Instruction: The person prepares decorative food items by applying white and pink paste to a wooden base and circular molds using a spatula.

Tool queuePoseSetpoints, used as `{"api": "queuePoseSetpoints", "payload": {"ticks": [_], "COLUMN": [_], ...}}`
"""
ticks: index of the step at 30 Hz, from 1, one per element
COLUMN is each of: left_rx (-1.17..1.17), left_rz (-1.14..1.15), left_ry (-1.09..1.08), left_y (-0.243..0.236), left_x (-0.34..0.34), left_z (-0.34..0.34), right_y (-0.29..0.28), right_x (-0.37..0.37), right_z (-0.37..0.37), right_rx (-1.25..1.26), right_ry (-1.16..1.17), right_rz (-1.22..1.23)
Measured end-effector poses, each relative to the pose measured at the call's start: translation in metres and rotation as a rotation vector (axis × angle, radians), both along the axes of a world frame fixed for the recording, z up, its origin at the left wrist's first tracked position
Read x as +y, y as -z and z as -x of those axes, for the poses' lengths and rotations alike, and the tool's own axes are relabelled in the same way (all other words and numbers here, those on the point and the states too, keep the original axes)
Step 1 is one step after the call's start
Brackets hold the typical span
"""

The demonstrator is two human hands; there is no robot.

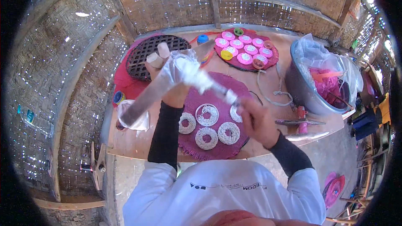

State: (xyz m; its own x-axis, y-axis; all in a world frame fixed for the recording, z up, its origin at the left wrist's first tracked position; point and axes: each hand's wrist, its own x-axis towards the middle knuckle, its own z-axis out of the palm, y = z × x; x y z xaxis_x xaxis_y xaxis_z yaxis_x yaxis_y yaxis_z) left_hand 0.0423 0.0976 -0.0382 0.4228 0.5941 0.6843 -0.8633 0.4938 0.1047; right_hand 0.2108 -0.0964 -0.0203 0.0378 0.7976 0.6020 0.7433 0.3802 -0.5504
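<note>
My left hand (171, 88) grips a long flat metal tool (146, 100), tilted diagonally, with white paste (188, 72) and clear plastic film heaped on its upper part. Pale cylindrical pieces (158, 56) show at the left fingers; whether these are wraps is unclear. My right hand (257, 117) is closed on a white-smeared rod (230, 97) that reaches up-left into the paste. Below both hands, several white coiled rings (206, 139) lie on a frayed magenta round mat (209, 92); part of it is hidden by the tool and hands.
A dark lattice tray (136, 54), a pink tray (264, 65) of small pink-and-white rounds, a large tub (297, 88) with plastic and pink material, a cord (276, 96), a pink-handled metal tool (301, 123) and a white bag (136, 121) share the wooden table (121, 142). Woven walls surround it.
</note>
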Motion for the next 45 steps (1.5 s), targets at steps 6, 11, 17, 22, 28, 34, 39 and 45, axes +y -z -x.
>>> {"api": "queuePoseSetpoints", "payload": {"ticks": [6,11,17,22,28,34,39,45], "left_rx": [0.119,0.165,0.393,0.615,0.712,0.415,0.292,-0.232], "left_rz": [-0.11,-0.118,-0.204,-0.266,-0.253,-0.448,-0.458,-0.487], "left_ry": [-0.315,-0.559,-0.955,-1.157,-1.279,-1.099,-0.416,-0.075], "left_y": [-0.001,-0.003,-0.004,-0.008,-0.027,-0.025,-0.039,-0.017], "left_x": [-0.017,-0.016,-0.026,-0.031,-0.034,-0.016,-0.032,-0.026], "left_z": [-0.016,-0.017,-0.019,-0.003,0.02,0.028,0.003,-0.049], "right_y": [0.007,0.013,-0.024,-0.071,-0.034,0.06,-0.033,0.016], "right_x": [0.017,-0.018,-0.033,-0.055,-0.048,0.014,0.018,0.036], "right_z": [-0.007,0.011,-0.018,-0.168,-0.32,-0.387,-0.268,-0.003], "right_rx": [0.011,0.218,0.694,0.135,-1.03,-1.096,-0.845,1.698], "right_ry": [0.113,-0.003,-0.159,0.272,0.797,0.634,0.594,-0.999], "right_rz": [-0.087,0.139,0.425,0.287,0.73,0.956,0.467,0.951]}}
